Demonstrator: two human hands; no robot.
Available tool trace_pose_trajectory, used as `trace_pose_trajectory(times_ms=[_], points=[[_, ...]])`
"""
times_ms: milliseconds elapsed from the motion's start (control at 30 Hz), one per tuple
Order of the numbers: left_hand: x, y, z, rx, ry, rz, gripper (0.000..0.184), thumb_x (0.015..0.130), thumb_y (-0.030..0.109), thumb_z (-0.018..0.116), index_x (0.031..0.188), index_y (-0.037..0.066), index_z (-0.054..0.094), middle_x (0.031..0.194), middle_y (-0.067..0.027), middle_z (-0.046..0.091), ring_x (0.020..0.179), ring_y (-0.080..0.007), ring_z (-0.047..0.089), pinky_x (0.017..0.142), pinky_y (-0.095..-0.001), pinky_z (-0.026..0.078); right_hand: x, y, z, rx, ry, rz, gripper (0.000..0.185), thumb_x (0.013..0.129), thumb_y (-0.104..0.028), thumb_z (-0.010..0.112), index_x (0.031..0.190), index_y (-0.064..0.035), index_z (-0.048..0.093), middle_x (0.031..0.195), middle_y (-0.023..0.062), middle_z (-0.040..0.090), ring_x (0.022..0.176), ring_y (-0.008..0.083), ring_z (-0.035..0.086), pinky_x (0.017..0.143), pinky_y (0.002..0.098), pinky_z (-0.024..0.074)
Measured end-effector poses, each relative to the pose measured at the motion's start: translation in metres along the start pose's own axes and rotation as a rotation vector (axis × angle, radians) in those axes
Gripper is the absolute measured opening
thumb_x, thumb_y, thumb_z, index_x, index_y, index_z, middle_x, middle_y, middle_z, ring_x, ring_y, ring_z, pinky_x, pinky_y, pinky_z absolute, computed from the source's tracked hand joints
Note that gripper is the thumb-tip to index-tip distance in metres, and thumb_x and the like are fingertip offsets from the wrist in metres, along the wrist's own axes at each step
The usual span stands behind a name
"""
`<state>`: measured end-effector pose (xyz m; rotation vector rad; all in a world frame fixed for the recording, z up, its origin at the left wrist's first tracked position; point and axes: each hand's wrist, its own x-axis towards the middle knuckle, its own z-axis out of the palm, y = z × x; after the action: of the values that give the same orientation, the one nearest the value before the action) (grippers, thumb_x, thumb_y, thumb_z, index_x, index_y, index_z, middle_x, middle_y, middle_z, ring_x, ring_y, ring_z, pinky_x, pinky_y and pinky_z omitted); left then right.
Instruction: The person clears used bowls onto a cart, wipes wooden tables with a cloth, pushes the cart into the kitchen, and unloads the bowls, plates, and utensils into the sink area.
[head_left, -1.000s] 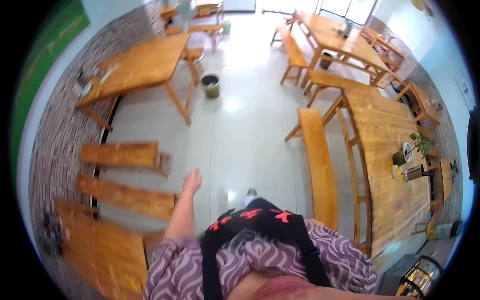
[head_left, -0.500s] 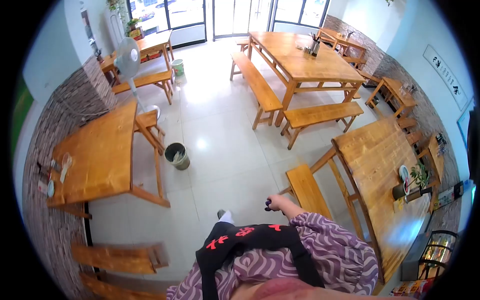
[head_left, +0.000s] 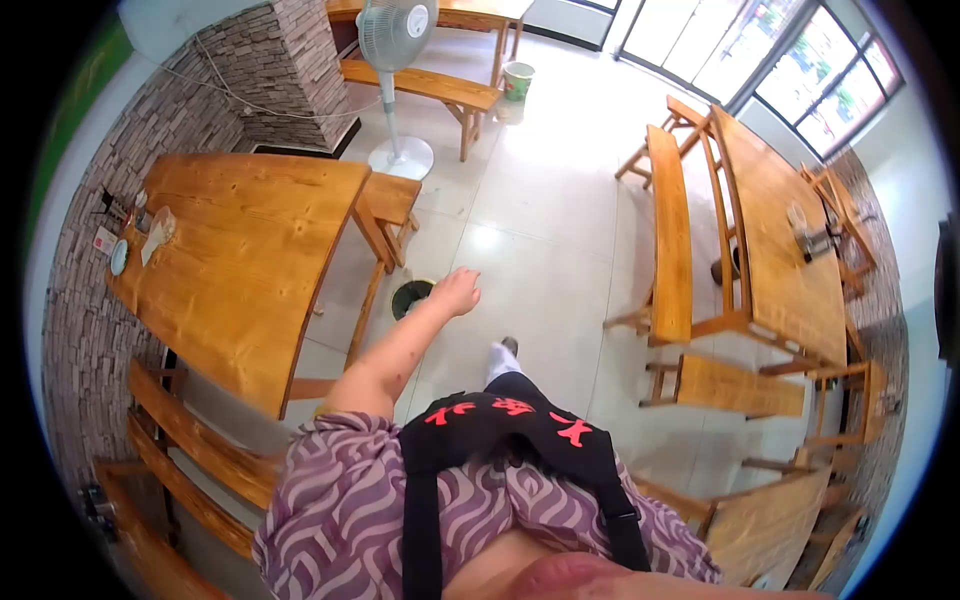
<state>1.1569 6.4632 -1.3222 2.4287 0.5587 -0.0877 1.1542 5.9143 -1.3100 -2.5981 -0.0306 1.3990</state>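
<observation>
My left hand (head_left: pixel 457 292) is stretched out ahead of my body over the floor, its fingers loosely bent and a little apart, with nothing visible in them. From this view the hand and wrist overlap the edge of a dark waste bin (head_left: pixel 408 297) standing on the floor below; I see no contact. To the left of my arm is a wooden table (head_left: pixel 250 250). On it lie a crumpled, pale piece of plastic or tissue (head_left: pixel 157 238) and a small light-blue dish (head_left: pixel 119 257) by the wall. My right hand is out of the frame.
A standing fan (head_left: pixel 397 35) rises beyond the table, with a cable along the brick-patterned wall. Wooden benches (head_left: pixel 668 230) flank a large table (head_left: pixel 780 230) on the right. More benches (head_left: pixel 200 430) are at lower left. A patterned bucket (head_left: pixel 518 80) stands farther off.
My view has turned left and moved forward, nearer the left table and the bin. My left hand has come into view; my right hand, which held something small and dark purple, has left it.
</observation>
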Motion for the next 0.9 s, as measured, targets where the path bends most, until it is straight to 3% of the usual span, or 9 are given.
trace_pose_trajectory(times_ms=[133, 233, 367, 567, 633, 700, 767, 833, 900], points=[[0.187, -0.015, -0.064, 0.145, -0.134, -0.126, 0.031, 0.08, 0.019, 0.052, 0.107, 0.004, 0.056, 0.112, -0.0173, 0.055, 0.105, -0.0319, 0.054, 0.088, -0.042, 0.045, 0.137, -0.126, -0.18, -0.127, 0.017, 0.074, 0.03, 0.075, -0.022, 0.057, 0.099, -0.005, 0.064, 0.08, 0.0167, 0.066, 0.069, 0.0289, 0.064, 0.063, 0.0379, 0.049], [0.305, -0.043, -0.128, 0.25, -0.217, -0.262, 0.029, 0.08, 0.016, 0.05, 0.105, 0.004, 0.056, 0.113, -0.0172, 0.055, 0.104, -0.0325, 0.055, 0.087, -0.0425, 0.045, 0.243, -0.253, -0.295, -0.25, 0.155, -0.003, 0.029, 0.076, -0.021, 0.057, 0.094, -0.0002, 0.063, 0.079, 0.0166, 0.066, 0.067, 0.0285, 0.064, 0.061, 0.037, 0.0495], [0.475, -0.13, -0.193, 0.299, -0.145, -0.445, 0.027, 0.08, 0.013, 0.05, 0.104, 0.002, 0.057, 0.114, -0.0156, 0.055, 0.105, -0.0309, 0.054, 0.085, -0.0422, 0.047, 0.375, -0.429, -0.389, -0.002, 0.233, -0.059, 0.039, 0.073, -0.019, 0.057, 0.109, -0.0028, 0.058, 0.087, 0.0173, 0.065, 0.073, 0.0256, 0.065, 0.065, 0.0365, 0.0515], [0.795, -0.336, -0.268, 0.544, -0.241, -0.419, 0.024, 0.08, 0.008, 0.049, 0.103, 0.003, 0.054, 0.115, -0.014, 0.051, 0.103, -0.0312, 0.055, 0.084, -0.0426, 0.047, 0.544, -0.648, -0.438, -0.042, 0.362, -0.07, 0.039, 0.073, -0.018, 0.057, 0.11, -0.0032, 0.058, 0.098, 0.0196, 0.063, 0.085, 0.0311, 0.063, 0.076, 0.0378, 0.0494], [0.928, -0.42, -0.292, 0.567, -0.277, -0.43, 0.026, 0.081, 0.008, 0.048, 0.106, 0.003, 0.053, 0.121, -0.0138, 0.048, 0.102, -0.031, 0.055, 0.083, -0.0424, 0.047, 0.585, -0.699, -0.435, 0.01, 0.306, 0.075, 0.037, 0.074, -0.017, 0.057, 0.107, -0.0002, 0.058, 0.102, 0.0223, 0.061, 0.096, 0.0333, 0.06, 0.083, 0.0391, 0.0467], [1.064, -0.502, -0.311, 0.577, -0.273, -0.453, 0.03, 0.082, 0.009, 0.047, 0.111, 0.003, 0.051, 0.127, -0.0137, 0.044, 0.102, -0.0316, 0.056, 0.083, -0.0428, 0.048, 0.614, -0.775, -0.448, -0.075, 0.218, 0.236, 0.037, 0.073, -0.017, 0.059, 0.106, 0.0001, 0.059, 0.1, 0.0223, 0.062, 0.095, 0.0338, 0.06, 0.083, 0.0387, 0.0467], [1.194, -0.576, -0.32, 0.577, -0.23, -0.487, 0.036, 0.083, 0.01, 0.045, 0.118, 0.003, 0.047, 0.132, -0.0138, 0.04, 0.102, -0.0328, 0.056, 0.083, -0.0436, 0.047, 0.642, -0.857, -0.459, -0.151, -0.01, 0.421, 0.037, 0.073, -0.017, 0.059, 0.106, 0.0001, 0.059, 0.1, 0.0219, 0.062, 0.096, 0.0335, 0.06, 0.083, 0.0379, 0.0466], [1.299, -0.65, -0.319, 0.675, -0.3, -0.525, 0.048, 0.086, 0.019, 0.046, 0.13, 0.002, 0.039, 0.142, -0.012, 0.031, 0.102, -0.0305, 0.057, 0.083, -0.0425, 0.048, 0.673, -0.933, -0.462, -0.078, -0.131, 0.538, 0.037, 0.073, -0.018, 0.058, 0.105, -0.0002, 0.059, 0.099, 0.0215, 0.062, 0.095, 0.0331, 0.06, 0.084, 0.0377, 0.0464], [1.387, -0.731, -0.296, 0.586, -0.266, -0.704, 0.048, 0.087, 0.018, 0.043, 0.132, 0.004, 0.037, 0.145, -0.012, 0.025, 0.102, -0.0318, 0.057, 0.082, -0.0436, 0.048, 0.702, -0.959, -0.446, -0.14, 0.033, 0.545, 0.037, 0.072, -0.018, 0.058, 0.105, -0.0007, 0.06, 0.097, 0.0211, 0.063, 0.093, 0.0329, 0.061, 0.083, 0.0379, 0.0465]])
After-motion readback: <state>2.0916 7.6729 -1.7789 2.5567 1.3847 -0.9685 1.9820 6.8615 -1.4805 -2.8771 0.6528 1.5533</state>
